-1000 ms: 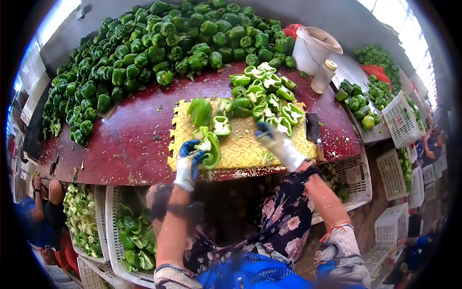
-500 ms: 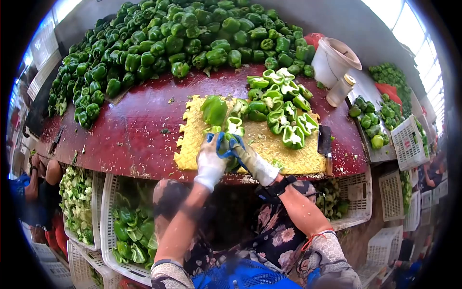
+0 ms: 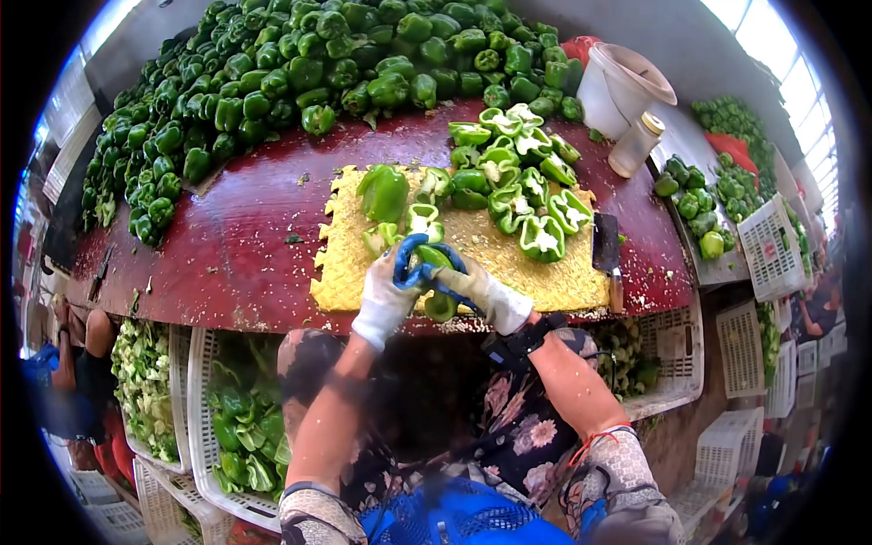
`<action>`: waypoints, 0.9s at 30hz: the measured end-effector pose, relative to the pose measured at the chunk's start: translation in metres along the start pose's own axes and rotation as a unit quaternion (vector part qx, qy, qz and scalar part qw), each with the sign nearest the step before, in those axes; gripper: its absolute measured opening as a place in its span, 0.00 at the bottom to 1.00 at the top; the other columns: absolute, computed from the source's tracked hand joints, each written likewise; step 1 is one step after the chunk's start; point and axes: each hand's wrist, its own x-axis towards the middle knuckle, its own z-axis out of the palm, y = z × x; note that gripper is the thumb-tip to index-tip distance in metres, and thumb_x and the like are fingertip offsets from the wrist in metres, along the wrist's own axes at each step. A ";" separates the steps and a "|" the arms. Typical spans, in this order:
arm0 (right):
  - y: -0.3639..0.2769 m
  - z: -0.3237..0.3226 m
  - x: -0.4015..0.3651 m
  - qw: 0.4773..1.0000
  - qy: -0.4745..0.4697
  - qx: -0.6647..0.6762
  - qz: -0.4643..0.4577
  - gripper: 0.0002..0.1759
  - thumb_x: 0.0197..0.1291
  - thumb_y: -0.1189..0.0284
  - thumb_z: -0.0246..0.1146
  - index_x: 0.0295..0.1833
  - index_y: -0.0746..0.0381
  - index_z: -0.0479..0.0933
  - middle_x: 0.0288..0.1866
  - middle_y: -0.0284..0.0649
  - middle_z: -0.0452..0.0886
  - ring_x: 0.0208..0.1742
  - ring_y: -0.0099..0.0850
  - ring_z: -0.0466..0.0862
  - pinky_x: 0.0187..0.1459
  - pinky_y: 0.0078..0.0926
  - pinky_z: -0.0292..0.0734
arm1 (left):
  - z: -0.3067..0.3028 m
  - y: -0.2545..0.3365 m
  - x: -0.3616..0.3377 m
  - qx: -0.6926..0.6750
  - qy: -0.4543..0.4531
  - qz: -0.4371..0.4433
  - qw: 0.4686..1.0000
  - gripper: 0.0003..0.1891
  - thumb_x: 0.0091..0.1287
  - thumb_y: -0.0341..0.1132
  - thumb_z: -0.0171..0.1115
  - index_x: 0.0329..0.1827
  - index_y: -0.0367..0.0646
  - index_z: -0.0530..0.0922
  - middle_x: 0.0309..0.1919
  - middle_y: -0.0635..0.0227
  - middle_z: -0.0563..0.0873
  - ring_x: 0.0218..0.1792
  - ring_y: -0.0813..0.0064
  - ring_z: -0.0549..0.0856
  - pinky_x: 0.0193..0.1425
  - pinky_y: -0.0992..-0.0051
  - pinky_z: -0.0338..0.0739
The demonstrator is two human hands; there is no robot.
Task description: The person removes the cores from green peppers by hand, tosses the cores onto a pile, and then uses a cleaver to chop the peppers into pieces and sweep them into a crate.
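Observation:
My left hand (image 3: 391,289), in a white glove with blue fingertips, is closed on a green bell pepper (image 3: 441,307) at the front edge of the yellow mat (image 3: 509,282). From the other side my right hand (image 3: 474,289), gloved alike, has its fingers wrapped round the same pepper. The gloves hide part of it. Just beyond my hands lie a cut pepper half (image 3: 422,218) and a larger green pepper (image 3: 383,193). Several halved peppers (image 3: 542,238) with pale cores showing are heaped on the right of the mat.
A big pile of whole peppers (image 3: 300,73) covers the back of the red table (image 3: 245,263). A cleaver (image 3: 606,243) lies at the mat's right edge, near a jar (image 3: 636,145) and a white bucket (image 3: 604,91). Crates (image 3: 202,400) stand below. Another person's arm (image 3: 64,363) shows at left.
My hands have come slightly apart, and more of the pepper between them shows. The whole view has shifted a little, so the table things appear further left.

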 end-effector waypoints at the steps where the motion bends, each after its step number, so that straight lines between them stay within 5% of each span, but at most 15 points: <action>1: -0.002 0.001 -0.001 1.000 0.002 0.001 0.001 0.30 0.70 0.64 0.63 0.73 0.63 0.65 0.60 0.34 0.78 0.58 0.23 0.76 0.60 0.24 0.74 | -0.002 0.005 -0.001 -0.067 -0.021 -0.034 0.997 0.21 0.64 0.30 0.69 0.60 0.41 0.78 0.42 0.58 0.87 0.40 0.69 0.87 0.45 0.70 0.82; 2: -0.003 0.001 -0.003 1.000 0.003 0.021 0.015 0.30 0.70 0.64 0.63 0.73 0.63 0.65 0.60 0.34 0.78 0.57 0.23 0.77 0.60 0.24 0.74 | -0.001 0.005 -0.001 -0.111 -0.028 -0.056 0.992 0.20 0.65 0.25 0.67 0.61 0.42 0.79 0.43 0.66 0.87 0.40 0.82 0.83 0.44 0.76 0.81; 7: -0.003 0.000 -0.001 0.996 -0.017 0.079 0.039 0.29 0.70 0.65 0.63 0.72 0.63 0.67 0.60 0.35 0.79 0.57 0.23 0.79 0.59 0.24 0.76 | -0.002 -0.002 -0.006 -0.252 -0.028 -0.118 0.960 0.18 0.66 0.24 0.66 0.59 0.41 0.80 0.45 0.74 0.86 0.42 0.87 0.82 0.44 0.81 0.79; 9: -0.007 0.002 -0.003 0.994 -0.011 0.095 0.052 0.28 0.69 0.66 0.64 0.71 0.64 0.68 0.60 0.35 0.79 0.57 0.23 0.80 0.60 0.24 0.77 | 0.001 -0.009 -0.007 -0.322 0.006 -0.119 0.939 0.17 0.67 0.26 0.67 0.58 0.40 0.79 0.43 0.75 0.85 0.32 0.91 0.79 0.32 0.88 0.74; 14: -0.009 0.009 0.000 0.989 -0.010 0.116 0.088 0.28 0.69 0.65 0.64 0.71 0.62 0.68 0.61 0.34 0.80 0.57 0.23 0.81 0.58 0.25 0.79 | -0.004 -0.016 -0.014 -0.375 0.011 -0.180 0.909 0.14 0.68 0.25 0.65 0.56 0.40 0.79 0.40 0.74 0.85 0.25 0.90 0.77 0.26 0.88 0.71; 16: -0.012 0.013 -0.007 0.994 -0.002 0.085 0.073 0.28 0.69 0.65 0.64 0.71 0.60 0.68 0.62 0.34 0.80 0.57 0.24 0.82 0.56 0.26 0.80 | -0.005 -0.015 -0.013 -0.443 0.059 -0.213 0.869 0.12 0.67 0.23 0.65 0.52 0.40 0.81 0.31 0.75 0.84 0.18 0.91 0.73 0.19 0.88 0.65; 20: -0.018 0.020 -0.009 0.994 0.003 0.072 0.081 0.28 0.70 0.65 0.64 0.72 0.55 0.67 0.61 0.35 0.81 0.56 0.28 0.84 0.49 0.29 0.84 | -0.012 -0.024 -0.015 -0.482 0.062 -0.242 0.840 0.11 0.68 0.23 0.63 0.51 0.40 0.81 0.31 0.73 0.84 0.18 0.89 0.75 0.18 0.88 0.67; 21: -0.015 0.018 -0.007 0.994 0.002 0.071 0.082 0.28 0.70 0.65 0.64 0.72 0.55 0.67 0.61 0.35 0.81 0.56 0.28 0.84 0.49 0.29 0.84 | -0.012 -0.029 -0.011 -0.528 0.113 -0.275 0.795 0.10 0.70 0.24 0.61 0.52 0.40 0.80 0.31 0.71 0.85 0.20 0.88 0.76 0.19 0.89 0.68; 23: -0.013 0.018 -0.004 0.960 -0.022 0.239 0.143 0.29 0.70 0.63 0.63 0.74 0.55 0.65 0.61 0.37 0.82 0.57 0.31 0.84 0.46 0.31 0.85 | -0.025 -0.026 -0.006 -0.576 0.105 -0.214 0.782 0.09 0.71 0.26 0.60 0.53 0.40 0.78 0.33 0.69 0.85 0.21 0.88 0.77 0.20 0.89 0.69; 24: -0.010 0.021 -0.004 0.967 -0.016 0.232 0.109 0.28 0.70 0.60 0.63 0.71 0.54 0.66 0.57 0.37 0.82 0.52 0.32 0.85 0.45 0.33 0.84 | -0.027 -0.032 -0.006 -0.544 0.108 -0.177 0.813 0.10 0.73 0.27 0.59 0.55 0.41 0.78 0.34 0.73 0.85 0.21 0.91 0.76 0.20 0.91 0.68; 27: -0.031 0.023 -0.004 0.966 0.034 0.249 0.054 0.26 0.69 0.58 0.64 0.67 0.54 0.69 0.52 0.34 0.81 0.48 0.31 0.84 0.45 0.33 0.83 | -0.031 -0.039 -0.009 -0.537 0.199 -0.208 0.793 0.10 0.72 0.29 0.61 0.54 0.44 0.78 0.30 0.73 0.84 0.19 0.86 0.76 0.19 0.86 0.68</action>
